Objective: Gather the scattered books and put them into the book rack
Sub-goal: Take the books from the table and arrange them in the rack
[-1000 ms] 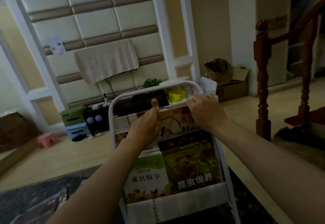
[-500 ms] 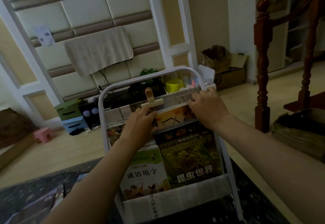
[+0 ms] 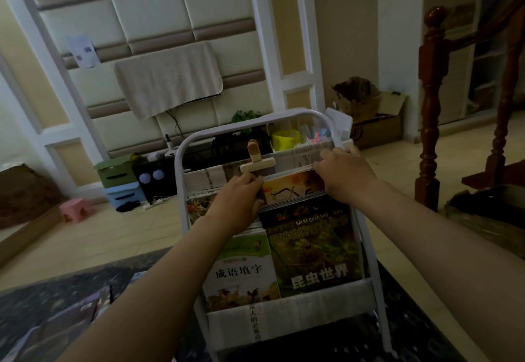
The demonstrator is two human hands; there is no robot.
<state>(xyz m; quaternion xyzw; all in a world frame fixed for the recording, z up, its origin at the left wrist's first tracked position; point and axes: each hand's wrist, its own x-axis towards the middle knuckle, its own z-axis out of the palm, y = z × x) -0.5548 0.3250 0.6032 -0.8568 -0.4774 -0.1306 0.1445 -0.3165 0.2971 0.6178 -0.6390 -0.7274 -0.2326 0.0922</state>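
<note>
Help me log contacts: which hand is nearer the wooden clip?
Left. The left hand sits just below the wooden clip; the right hand is farther off, to its right.

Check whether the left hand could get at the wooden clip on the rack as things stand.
Probably yes: the wooden clip sits just above the left hand on the book rack, nothing between them. That hand curls over the books, so it must let go first.

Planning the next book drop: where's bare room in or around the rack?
Free: tile floor left of book rack, between pink stool and dark rug; tile strip between it and newel post. Crowded: lower pocket filled by green-white book and insect book; left hand and right hand at upper pocket.
</note>
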